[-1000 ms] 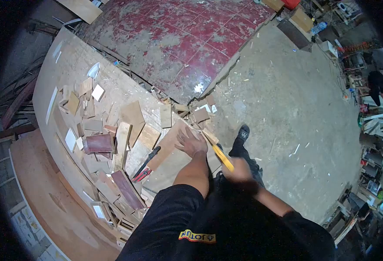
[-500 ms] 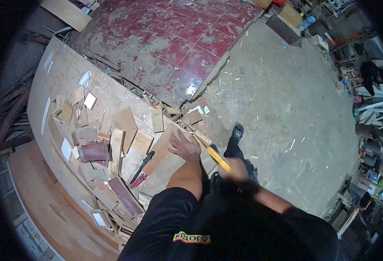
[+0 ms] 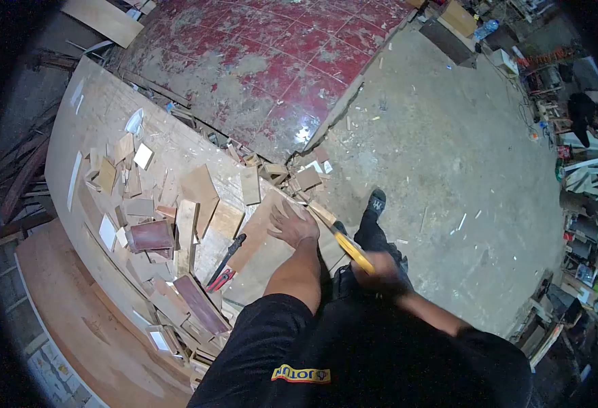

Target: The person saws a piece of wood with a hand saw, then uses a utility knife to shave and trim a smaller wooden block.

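Observation:
My left hand (image 3: pixel 293 226) lies flat with fingers spread on a brown wooden board (image 3: pixel 250 238) at the edge of the large work surface. Blurred by motion, my right hand (image 3: pixel 378 273) is wrapped round a long yellow tool (image 3: pixel 353 251), which looks like a saw. The tool slants up and left towards a pale wood strip (image 3: pixel 322 213) just right of my left hand. Its far end is hard to make out. A tool with red and black handles (image 3: pixel 221 277) and a black grip lies left of the board.
Wood offcuts, including a dark red block (image 3: pixel 150 236), cover much of the work surface (image 3: pixel 105 102). My shoe (image 3: pixel 377 200) is on the concrete floor (image 3: pixel 435 156). Red tiles (image 3: pixel 265 54) lie beyond. Scrap and a plastic bottle (image 3: pixel 486 30) line the right side.
The view has shifted slightly. My right hand and the yellow tool have moved a little right and down, back along the tool's line. My left hand keeps its place on the board.

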`<state>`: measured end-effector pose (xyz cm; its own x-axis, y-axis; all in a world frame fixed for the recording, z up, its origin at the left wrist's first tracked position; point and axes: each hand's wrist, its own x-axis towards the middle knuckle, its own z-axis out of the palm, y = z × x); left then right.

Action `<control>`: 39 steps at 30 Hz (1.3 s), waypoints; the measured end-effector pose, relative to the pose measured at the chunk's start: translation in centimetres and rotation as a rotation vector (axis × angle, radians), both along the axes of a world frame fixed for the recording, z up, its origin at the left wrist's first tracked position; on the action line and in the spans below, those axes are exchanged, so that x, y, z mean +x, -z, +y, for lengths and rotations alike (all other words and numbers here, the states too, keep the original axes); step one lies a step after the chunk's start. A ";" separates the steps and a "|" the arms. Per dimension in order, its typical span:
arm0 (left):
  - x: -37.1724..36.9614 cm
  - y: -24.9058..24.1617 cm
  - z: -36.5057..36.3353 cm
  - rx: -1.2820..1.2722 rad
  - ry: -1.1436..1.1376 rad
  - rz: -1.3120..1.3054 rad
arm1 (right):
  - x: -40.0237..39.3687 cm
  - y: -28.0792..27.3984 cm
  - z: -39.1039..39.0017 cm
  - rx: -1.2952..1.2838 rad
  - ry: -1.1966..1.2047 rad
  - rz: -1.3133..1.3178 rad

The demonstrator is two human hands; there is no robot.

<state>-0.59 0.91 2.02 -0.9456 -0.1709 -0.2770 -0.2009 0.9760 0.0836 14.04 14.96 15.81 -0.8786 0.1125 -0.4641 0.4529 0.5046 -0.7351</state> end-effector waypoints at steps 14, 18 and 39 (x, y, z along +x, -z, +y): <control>0.3 0.6 0.1 0.008 0.004 0.065 | 1.1 -5.2 0.1 0.079 -0.070 -0.348; 0.3 1.0 -0.1 0.010 0.009 0.091 | -4.1 -0.2 -2.1 0.044 0.068 -0.019; 0.1 0.3 0.1 -0.012 0.003 -0.005 | -2.3 1.8 -2.0 -0.018 0.072 0.039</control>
<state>-0.50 1.05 1.71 -0.9447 -0.1716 -0.2793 -0.1987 0.9775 0.0714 11.70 12.97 13.99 -0.8859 0.1674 -0.4326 0.4584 0.4582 -0.7615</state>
